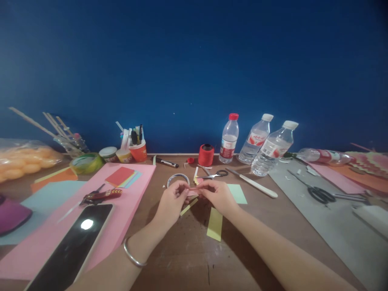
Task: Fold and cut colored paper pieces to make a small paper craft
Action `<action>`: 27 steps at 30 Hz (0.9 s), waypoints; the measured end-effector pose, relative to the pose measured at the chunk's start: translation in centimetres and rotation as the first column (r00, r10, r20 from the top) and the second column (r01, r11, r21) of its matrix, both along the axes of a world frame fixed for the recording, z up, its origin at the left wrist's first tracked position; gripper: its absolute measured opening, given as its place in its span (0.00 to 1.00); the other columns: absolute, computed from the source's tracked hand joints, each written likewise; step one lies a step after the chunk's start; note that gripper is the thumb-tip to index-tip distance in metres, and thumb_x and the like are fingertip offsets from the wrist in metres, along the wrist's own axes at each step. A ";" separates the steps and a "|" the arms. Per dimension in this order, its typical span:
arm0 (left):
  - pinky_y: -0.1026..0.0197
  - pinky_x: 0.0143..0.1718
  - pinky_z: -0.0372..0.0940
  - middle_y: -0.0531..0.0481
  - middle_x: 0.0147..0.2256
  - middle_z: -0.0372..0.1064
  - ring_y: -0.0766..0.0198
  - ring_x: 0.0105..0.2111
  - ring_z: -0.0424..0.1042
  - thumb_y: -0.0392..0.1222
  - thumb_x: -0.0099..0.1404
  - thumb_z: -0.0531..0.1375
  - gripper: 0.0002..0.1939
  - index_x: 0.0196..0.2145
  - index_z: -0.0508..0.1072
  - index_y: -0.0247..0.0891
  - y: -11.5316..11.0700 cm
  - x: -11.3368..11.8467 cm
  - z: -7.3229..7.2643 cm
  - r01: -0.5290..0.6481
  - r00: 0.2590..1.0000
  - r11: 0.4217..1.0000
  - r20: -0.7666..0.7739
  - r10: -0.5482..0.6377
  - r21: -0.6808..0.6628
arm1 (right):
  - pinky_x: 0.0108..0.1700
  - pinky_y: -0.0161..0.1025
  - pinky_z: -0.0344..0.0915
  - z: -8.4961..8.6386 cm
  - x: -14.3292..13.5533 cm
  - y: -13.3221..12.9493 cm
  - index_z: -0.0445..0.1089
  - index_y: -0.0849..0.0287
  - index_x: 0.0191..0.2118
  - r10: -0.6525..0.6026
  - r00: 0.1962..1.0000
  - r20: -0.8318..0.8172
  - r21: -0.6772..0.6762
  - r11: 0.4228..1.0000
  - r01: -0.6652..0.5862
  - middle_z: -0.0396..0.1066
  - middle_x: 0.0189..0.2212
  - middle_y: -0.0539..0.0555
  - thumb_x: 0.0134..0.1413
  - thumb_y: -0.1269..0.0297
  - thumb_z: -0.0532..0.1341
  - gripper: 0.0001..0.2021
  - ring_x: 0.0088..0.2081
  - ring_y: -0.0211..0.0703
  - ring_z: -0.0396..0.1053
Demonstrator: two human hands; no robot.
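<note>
Between the fingertips of both hands is a small piece of pink paper [192, 193], its upper edge pinched from each side. My left hand [173, 199], with a silver bangle on the wrist, is closed on its left end. My right hand [218, 197] grips the right end; part of the paper is hidden by the fingers. Below lies a narrow yellow paper strip [189, 206]. A yellow paper rectangle [215, 224] sits under the right wrist, and a pale green paper [237, 194] is beside it. Just behind the hands are a roll of tape [178, 176] and scissors [216, 175].
A red thread spool [206, 155], a utility knife [166, 162] and several water bottles [229, 139] stand or lie toward the blue wall. A white-handled knife [257, 186] is at right. On the left, a phone [72, 246] rests on pink sheets [133, 190]; black scissors [320, 195] lie far right.
</note>
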State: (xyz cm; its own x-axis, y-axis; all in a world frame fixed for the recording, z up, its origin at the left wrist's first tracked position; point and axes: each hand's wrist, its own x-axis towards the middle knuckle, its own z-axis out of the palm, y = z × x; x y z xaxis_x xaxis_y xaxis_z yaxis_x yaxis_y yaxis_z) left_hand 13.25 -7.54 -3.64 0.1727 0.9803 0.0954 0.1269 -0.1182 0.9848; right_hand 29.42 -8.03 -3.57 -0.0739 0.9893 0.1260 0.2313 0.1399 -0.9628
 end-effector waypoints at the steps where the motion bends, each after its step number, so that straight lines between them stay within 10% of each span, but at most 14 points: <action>1: 0.65 0.26 0.63 0.56 0.21 0.66 0.68 0.22 0.66 0.38 0.54 0.55 0.04 0.30 0.67 0.37 0.1 0.0 0.0 -0.002 1.000 1.000 0.013 0.002 -0.014 | 0.24 0.32 0.63 0.0 0.1 0.0 0.71 0.58 0.30 0.002 1.000 0.008 -0.008 1.000 -0.002 0.71 0.21 0.50 0.43 0.68 0.57 0.07 0.23 0.38 0.68; 18: 0.65 0.28 0.62 0.51 0.26 0.71 0.65 0.27 0.68 0.43 0.52 0.59 0.08 0.30 0.73 0.37 0.0 -0.3 0.3 -0.060 0.985 0.996 -0.156 0.070 0.065 | 0.29 0.34 0.63 0.2 0.2 -0.1 0.69 0.59 0.31 0.074 0.997 0.011 0.017 0.997 -0.074 0.72 0.25 0.51 0.44 0.62 0.60 0.07 0.28 0.40 0.69; 27: 0.65 0.28 0.62 0.54 0.25 0.68 0.65 0.26 0.67 0.43 0.57 0.54 0.07 0.28 0.68 0.39 -0.4 -0.1 0.2 -0.043 0.971 0.990 -0.229 0.074 0.136 | 0.29 0.33 0.60 -0.2 0.4 0.2 0.68 0.58 0.27 -0.042 0.969 0.243 0.289 0.957 -0.031 0.68 0.29 0.53 0.49 0.63 0.57 0.05 0.33 0.40 0.66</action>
State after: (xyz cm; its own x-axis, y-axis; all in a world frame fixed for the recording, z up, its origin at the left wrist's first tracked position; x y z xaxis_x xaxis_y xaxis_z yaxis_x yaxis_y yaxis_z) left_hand 13.13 -7.91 -3.48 0.1482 0.9713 0.1860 0.3617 -0.2283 0.9039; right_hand 29.77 -7.78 -3.75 -0.1334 0.9136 0.3841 0.4557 0.4007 -0.7948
